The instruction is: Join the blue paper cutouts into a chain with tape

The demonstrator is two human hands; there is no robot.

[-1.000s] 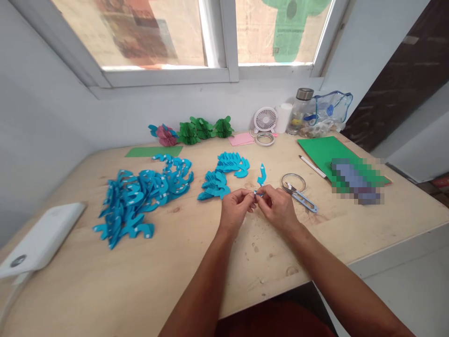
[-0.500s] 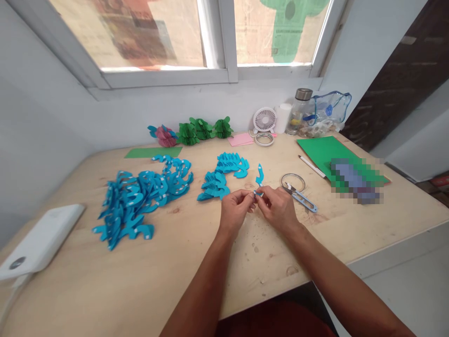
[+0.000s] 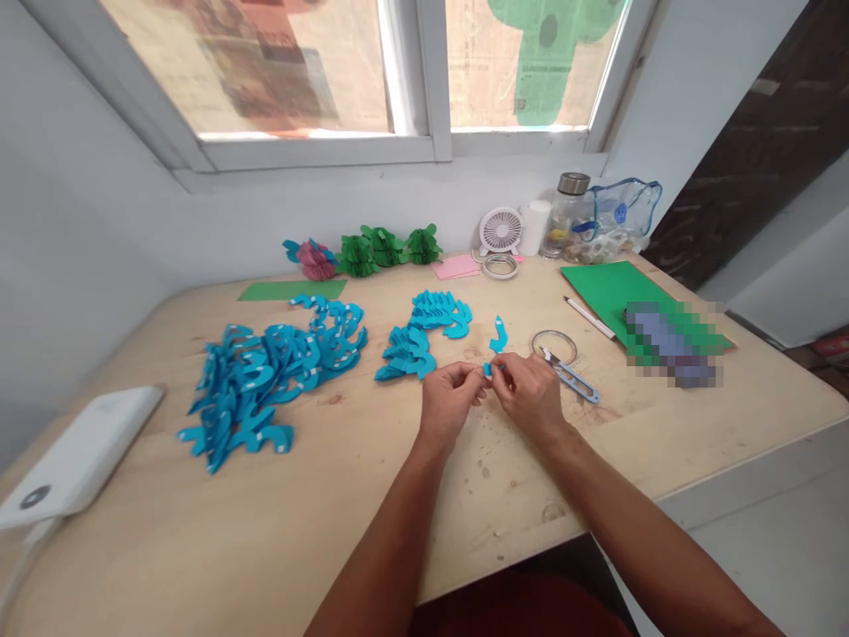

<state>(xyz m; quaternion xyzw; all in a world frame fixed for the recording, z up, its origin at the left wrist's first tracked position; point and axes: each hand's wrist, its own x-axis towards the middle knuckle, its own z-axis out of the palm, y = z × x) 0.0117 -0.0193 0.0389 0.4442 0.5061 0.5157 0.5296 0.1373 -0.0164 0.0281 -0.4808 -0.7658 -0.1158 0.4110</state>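
Paper piece [image 3: 487,370], small, blue, mostly hidden, is pinched btwn L hand [image 3: 451,398] & R hand [image 3: 531,394], hands close tog., near curved blue paper strip [image 3: 500,335]. Prob. best: light grip, edges aligned.

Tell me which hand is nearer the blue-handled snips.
Right. The right hand sits just left of the snips; the left hand is farther left, past the right hand.

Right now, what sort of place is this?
Probably an indoor craft table beneath a window: it bears a pile of blue pieces, small snips and folded green shapes.
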